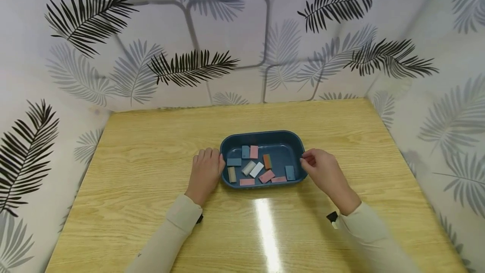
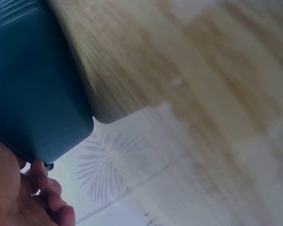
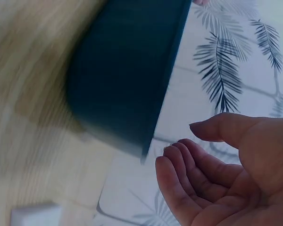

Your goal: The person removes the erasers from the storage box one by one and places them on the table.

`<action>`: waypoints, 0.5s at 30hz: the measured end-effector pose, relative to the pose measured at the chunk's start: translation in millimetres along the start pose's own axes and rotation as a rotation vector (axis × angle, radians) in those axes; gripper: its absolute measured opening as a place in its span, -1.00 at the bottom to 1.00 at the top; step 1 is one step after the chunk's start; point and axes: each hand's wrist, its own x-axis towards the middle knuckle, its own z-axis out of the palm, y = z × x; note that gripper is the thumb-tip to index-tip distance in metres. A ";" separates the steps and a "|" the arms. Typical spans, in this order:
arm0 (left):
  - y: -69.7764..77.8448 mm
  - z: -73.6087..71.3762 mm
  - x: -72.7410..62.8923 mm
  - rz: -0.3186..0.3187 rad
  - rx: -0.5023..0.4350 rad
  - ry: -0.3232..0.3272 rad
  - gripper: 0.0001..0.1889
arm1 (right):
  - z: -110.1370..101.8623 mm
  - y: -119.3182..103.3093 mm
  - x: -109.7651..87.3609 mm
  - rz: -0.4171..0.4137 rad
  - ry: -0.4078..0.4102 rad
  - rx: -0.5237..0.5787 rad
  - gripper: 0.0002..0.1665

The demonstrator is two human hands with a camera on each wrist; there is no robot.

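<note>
So, the left hand (image 1: 206, 172) looks to be pinching the rim at the left end of a dark blue, round-cornered plastic tub (image 1: 281, 159). Over in the left wrist view a curled finger is touching that rim, though the thumb is mostly hiding. Meanwhile the right hand (image 1: 325, 172) is hanging just beside the right end, holding nothing: in its own wrist view the fingers are curving loosely, the thumb is standing apart from them, and a small gap is showing between fingertips and rim.

Key thing spatially: the tub is sitting between the hands over a yellowish wood-grain tabletop (image 1: 151, 151), its long axis running left to right, so each hand is facing a short end, with the left one being nearer. Can't tell if its whole base is resting flat.

Inside, small rectangular blocks are lying scattered. A flat blue block (image 1: 289, 172) is sitting nearest the right hand, while a beige oblong block (image 1: 232, 175) and another blue one (image 1: 234, 162) are lying by the left.
</note>
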 end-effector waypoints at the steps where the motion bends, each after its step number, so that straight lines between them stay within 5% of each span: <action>1: 0.2 -0.1 0.2 -0.001 -0.002 -0.003 -0.75 | 3.4 -1.5 1.1 -0.008 -0.012 -0.002 -0.77; 8: -0.3 0.8 1.2 -0.006 0.012 -0.017 -0.74 | 21.0 -7.9 13.8 -0.062 -0.077 -0.011 -0.82; 15: -1.0 -0.4 0.7 -0.001 0.008 -0.010 -0.75 | 39.6 -16.0 25.6 -0.023 -0.206 -0.051 -0.78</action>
